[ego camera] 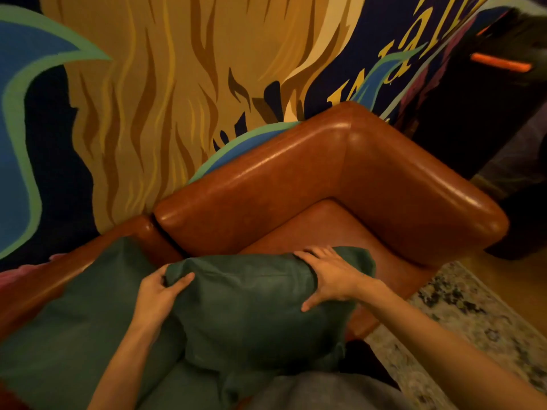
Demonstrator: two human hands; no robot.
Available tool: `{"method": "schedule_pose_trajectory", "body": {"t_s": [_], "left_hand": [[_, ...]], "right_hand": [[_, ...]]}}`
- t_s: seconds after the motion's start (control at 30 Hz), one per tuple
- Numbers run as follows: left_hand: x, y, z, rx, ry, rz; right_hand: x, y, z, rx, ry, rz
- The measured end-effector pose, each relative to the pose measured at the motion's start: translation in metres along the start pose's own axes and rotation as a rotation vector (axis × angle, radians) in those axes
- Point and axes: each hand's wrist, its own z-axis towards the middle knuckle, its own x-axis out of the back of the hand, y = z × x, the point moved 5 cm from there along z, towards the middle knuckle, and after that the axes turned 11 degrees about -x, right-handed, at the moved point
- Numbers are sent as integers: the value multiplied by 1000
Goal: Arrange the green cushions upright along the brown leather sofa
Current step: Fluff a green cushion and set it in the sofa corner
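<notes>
One green cushion (pixel 88 306) already leans against the sofa (pixel 296 179) back at the left. The second cushion (pixel 242 306) is over the corner seat, not yet set upright: the left hand (pixel 157 294) pinches its top corner, the right hand (pixel 331 279) clasps its top edge

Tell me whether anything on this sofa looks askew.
The green cushion held by the left hand and right hand sits forward of the sofa backrest, overlapping the second green cushion rather than standing beside it. Nothing looks damaged.

Fingers of the left hand (pixel 157 294) hide behind the front cushion (pixel 251 303); the other cushion (pixel 74 321) runs off-frame below.
</notes>
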Motion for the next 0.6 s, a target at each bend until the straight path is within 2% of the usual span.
{"method": "schedule_pose_trajectory", "body": {"t_s": [0.03,0.1,0.2,0.27,0.3,0.37,0.43,0.5,0.6], "left_hand": [[3,-1,0,0,-28,34],[2,12,1,-122,-96,225],[-13,60,7,-498,-157,546],[-41,79,9,-677,-349,715],[-58,78,8,-671,-501,824],[-88,53,3,-510,-849,1101],[-102,22,-4,-371,-1072,1244],[-111,15,-3,-372,-1108,1247],[-129,29,3,-513,-1108,1264]], "right_hand": [[-3,7,-1,-11,-21,-13],[-6,6,0,-18,-16,-34],[-7,-11,3,-8,62,-35],[-10,-22,4,14,77,-24],[-10,-25,4,24,83,-19],[-11,-26,3,36,88,-13],[-11,-20,0,40,87,3],[-9,-13,-7,27,88,25],[-2,0,-17,-11,90,53]]}}
